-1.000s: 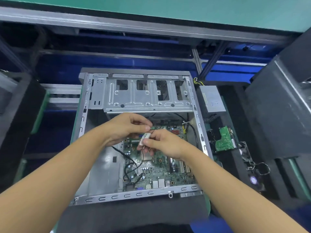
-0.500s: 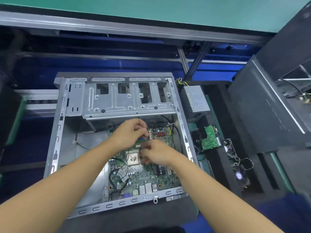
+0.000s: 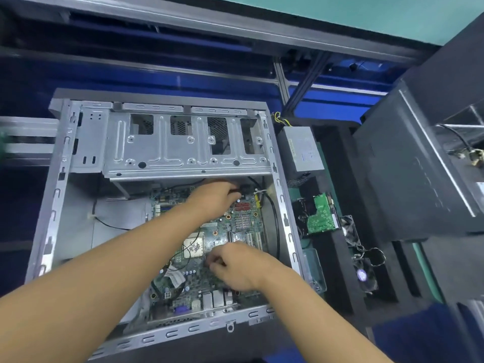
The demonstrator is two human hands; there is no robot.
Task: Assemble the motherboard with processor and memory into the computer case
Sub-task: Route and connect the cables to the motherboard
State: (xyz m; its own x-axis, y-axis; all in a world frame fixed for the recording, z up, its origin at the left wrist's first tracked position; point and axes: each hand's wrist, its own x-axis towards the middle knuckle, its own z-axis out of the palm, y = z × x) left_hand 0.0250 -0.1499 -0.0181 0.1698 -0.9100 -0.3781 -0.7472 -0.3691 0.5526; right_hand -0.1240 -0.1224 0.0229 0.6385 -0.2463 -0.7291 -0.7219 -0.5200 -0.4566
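Our 2 hands parted, memory probably seated: left hand pinches black cable; right hand fingers curl (hold unclear).

One computer case, one motherboard, one processor, one power supply, two hands: left hand, right hand.

The right hand was blurred and hid part of the motherboard; its grip was unclear.
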